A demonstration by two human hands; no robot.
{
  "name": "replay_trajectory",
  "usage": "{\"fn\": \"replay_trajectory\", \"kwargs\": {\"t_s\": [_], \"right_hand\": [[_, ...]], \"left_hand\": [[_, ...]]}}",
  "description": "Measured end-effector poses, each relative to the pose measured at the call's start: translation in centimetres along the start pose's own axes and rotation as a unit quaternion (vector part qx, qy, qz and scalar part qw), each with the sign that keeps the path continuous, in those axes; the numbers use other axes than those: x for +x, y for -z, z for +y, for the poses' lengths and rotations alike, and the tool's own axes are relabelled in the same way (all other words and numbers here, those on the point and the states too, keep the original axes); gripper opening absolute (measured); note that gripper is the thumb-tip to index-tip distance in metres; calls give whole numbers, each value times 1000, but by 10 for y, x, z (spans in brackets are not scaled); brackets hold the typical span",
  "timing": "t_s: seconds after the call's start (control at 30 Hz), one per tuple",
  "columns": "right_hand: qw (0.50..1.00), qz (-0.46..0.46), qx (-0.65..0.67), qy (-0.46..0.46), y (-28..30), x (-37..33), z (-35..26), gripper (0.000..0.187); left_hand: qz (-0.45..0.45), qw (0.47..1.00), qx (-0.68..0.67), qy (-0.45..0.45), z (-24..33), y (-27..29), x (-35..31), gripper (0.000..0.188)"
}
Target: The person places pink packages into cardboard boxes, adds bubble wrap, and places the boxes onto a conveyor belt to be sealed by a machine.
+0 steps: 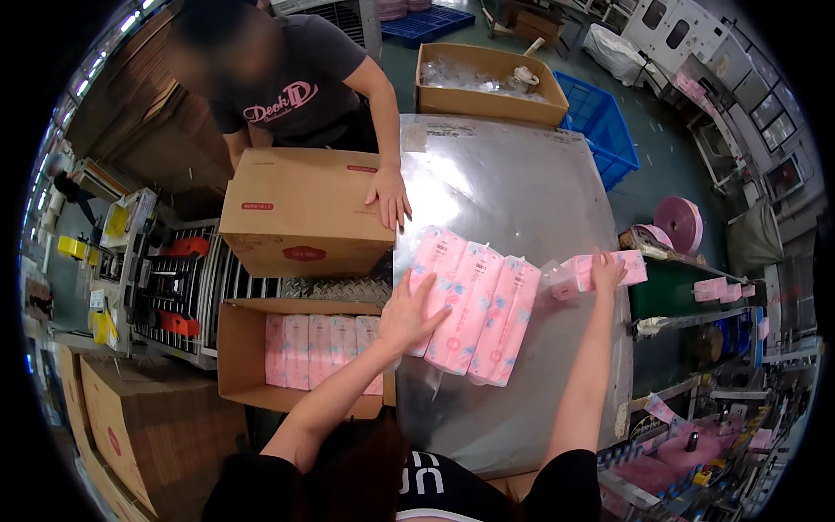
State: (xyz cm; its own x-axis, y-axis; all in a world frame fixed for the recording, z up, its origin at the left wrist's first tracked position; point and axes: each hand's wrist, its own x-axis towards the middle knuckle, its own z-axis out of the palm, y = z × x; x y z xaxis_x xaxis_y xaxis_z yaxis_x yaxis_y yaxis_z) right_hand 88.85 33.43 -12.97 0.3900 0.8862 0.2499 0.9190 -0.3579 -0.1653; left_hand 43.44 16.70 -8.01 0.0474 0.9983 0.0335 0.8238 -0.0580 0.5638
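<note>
Pink packs, three long soft ones wrapped in clear film, lie side by side on the shiny metal table, just right of the open box. The fingers of the left hand are spread flat and pressed on the leftmost pack, near its upper end; nothing is pinched. The right hand reaches further out, its fingers laid loosely open over another pink pack at the table's right edge, touching it but not closed round it as far as the view shows.

The open box sits just beside the table on the left, and a row of the same pink packs already stands inside it, with room left at the near side. The step in hand looks like gathering packs on the table for boxing. The next move would call for a firm grip on a slippery film wrap and a sideways carry over the box wall without catching its raised flap.

Beyond the open box a co-worker's hand rests on a closed carton standing on a roller conveyor.
</note>
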Motion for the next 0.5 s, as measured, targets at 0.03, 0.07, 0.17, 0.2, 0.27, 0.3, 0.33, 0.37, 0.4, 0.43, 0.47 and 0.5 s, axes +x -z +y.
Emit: {"fn": "replay_trajectory", "kwargs": {"t_s": [0.03, 0.07, 0.17, 0.2, 0.27, 0.3, 0.33, 0.37, 0.4, 0.43, 0.47, 0.5], "right_hand": [[998, 28, 39, -41, -1, -5, 10, 50], [996, 14, 87, -28, -1, -21, 1, 45], [985, 52, 152, 69, 6, -90, -31, 31], [977, 105, 124, 137, 2, -117, -28, 26], [957, 3, 185, 224, 33, -186, -69, 25], [947, -39, 198, 250, 50, -212, -80, 25], [942, -54, 220, 249, 70, -233, -89, 26], [938, -64, 239, 243, 84, -246, -90, 28], [931, -82, 292, 204, 86, -251, -84, 29], [918, -101, 345, 165, 86, -255, -78, 30], [902, -115, 397, 127, 87, -256, -75, 30], [905, -97, 394, 126, 85, -254, -74, 33]], "left_hand": [[-4, 1000, 2, -1, 0, -2, 1, 73], [-10, 1000, 7, 4, -2, -2, -1, 73], [-11, 999, 27, 33, -8, 4, -7, 73], [9, 999, 31, 21, -5, 1, -6, 70], [18, 999, 37, 31, -18, 2, -12, 70], [19, 999, 37, 27, -18, 1, -13, 70], [25, 998, 44, 28, -16, 1, -13, 70], [13, 999, 41, 25, -12, 3, -10, 70], [1, 999, 38, 24, -9, 6, -7, 70], [-11, 999, 37, 26, -9, 9, -6, 69], [-6, 1000, 26, 13, -8, 10, -5, 68], [-2, 1000, 27, 8, -9, 10, -5, 68]]}}
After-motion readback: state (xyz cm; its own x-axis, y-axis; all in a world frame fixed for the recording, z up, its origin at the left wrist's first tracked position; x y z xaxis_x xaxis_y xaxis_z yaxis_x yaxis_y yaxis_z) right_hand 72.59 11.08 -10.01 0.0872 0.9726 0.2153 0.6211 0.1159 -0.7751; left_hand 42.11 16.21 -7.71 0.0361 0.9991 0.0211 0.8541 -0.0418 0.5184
